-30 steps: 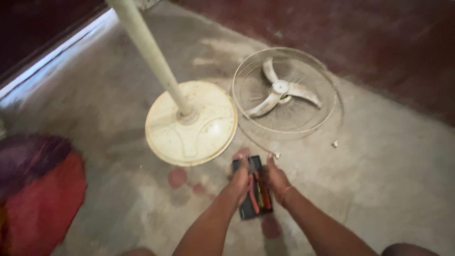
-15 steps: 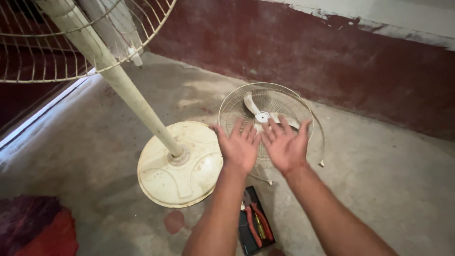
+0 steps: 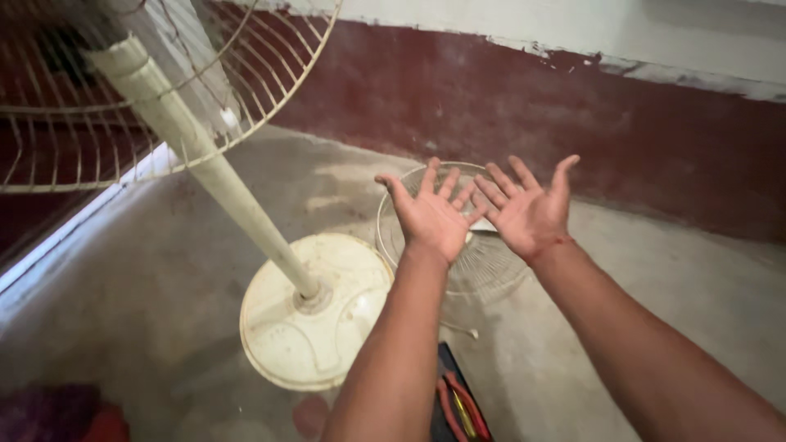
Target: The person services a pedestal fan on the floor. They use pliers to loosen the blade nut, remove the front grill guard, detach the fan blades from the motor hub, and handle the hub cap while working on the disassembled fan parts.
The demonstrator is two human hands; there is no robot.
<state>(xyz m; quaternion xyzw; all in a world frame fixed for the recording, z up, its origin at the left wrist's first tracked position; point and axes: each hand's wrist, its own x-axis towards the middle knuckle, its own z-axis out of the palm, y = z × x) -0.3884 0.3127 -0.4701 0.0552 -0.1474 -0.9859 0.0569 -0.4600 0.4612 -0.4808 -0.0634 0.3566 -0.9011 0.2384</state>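
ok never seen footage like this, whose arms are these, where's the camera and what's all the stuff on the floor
The camera sits on a person's head and looks down, so the two bare arms reaching in from the bottom belong to that person. The left hand and right hand are raised side by side, palms up, fingers spread, holding nothing. On the concrete floor stands a pedestal fan: its round cream base, a slanted pole, and the wire guard at the top left. Behind the hands lies a detached wire fan grille. At the bottom edge there is a dark tool pouch with red-handled pliers.
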